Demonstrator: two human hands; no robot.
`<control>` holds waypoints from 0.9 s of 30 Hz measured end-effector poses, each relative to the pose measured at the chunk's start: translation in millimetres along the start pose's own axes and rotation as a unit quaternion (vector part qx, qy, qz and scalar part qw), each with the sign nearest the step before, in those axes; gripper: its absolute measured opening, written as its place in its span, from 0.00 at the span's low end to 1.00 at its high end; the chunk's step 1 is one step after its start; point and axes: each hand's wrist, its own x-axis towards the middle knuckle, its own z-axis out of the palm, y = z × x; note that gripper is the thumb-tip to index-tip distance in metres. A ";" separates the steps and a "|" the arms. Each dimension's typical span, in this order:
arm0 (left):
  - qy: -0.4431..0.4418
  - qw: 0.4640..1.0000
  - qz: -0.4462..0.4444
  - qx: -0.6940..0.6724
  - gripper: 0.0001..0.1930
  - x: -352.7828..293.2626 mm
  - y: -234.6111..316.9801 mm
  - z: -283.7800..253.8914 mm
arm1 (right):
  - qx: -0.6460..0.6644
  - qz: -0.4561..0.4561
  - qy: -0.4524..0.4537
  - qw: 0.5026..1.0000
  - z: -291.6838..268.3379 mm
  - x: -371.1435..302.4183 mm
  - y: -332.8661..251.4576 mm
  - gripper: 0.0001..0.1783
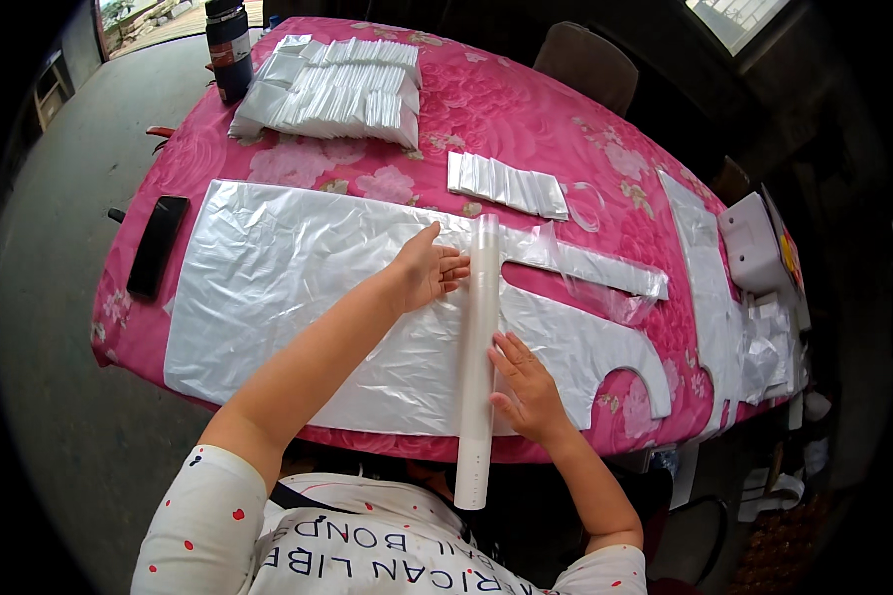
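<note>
A long roll of clear plastic film (477, 377) lies across a flat white plastic sheet (288, 288), which has curved cut-outs and strap-like ends on its right side, like a disposable apron. The roll's near end juts past the table edge toward me. My left hand (430, 270) is at the roll's left side near its far end, fingers stretched and palm turned toward it. Against the roll's right side rests my right hand (526, 387), its fingers extended and not wrapped round. Some thin clear film (610, 293) lies loose over the sheet's upper strap.
A pink floral cloth (466, 94) covers the table. Folded white plastic packets (342, 94) fill the far left beside a dark bottle (230, 55); a smaller row (508, 185) lies mid-table. A black phone (157, 248) is at left. More white sheets (700, 268) and a white container (754, 243) stand right.
</note>
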 end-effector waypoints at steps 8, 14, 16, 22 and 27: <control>0.078 0.962 0.220 0.141 0.22 -77.7 18.5 -63.0 | -0.013 -0.112 -0.104 0.988 50.8 66.0 -48.3 0.30; 0.197 0.915 0.272 0.225 0.21 -202.5 8.2 -148.7 | 0.381 -0.258 -0.239 0.855 74.1 120.4 -141.5 0.24; 0.238 0.892 0.288 0.253 0.21 -245.9 -3.8 -174.3 | 0.324 -0.246 -0.194 0.893 74.2 132.3 -133.6 0.24; 0.278 0.878 0.295 0.254 0.19 -331.2 -51.9 -193.6 | 0.023 -0.284 -0.116 0.952 114.8 172.9 -107.2 0.26; 0.282 0.888 0.249 0.264 0.16 -345.2 -75.3 -177.0 | 0.012 -0.337 -0.131 0.932 165.7 219.9 -142.5 0.28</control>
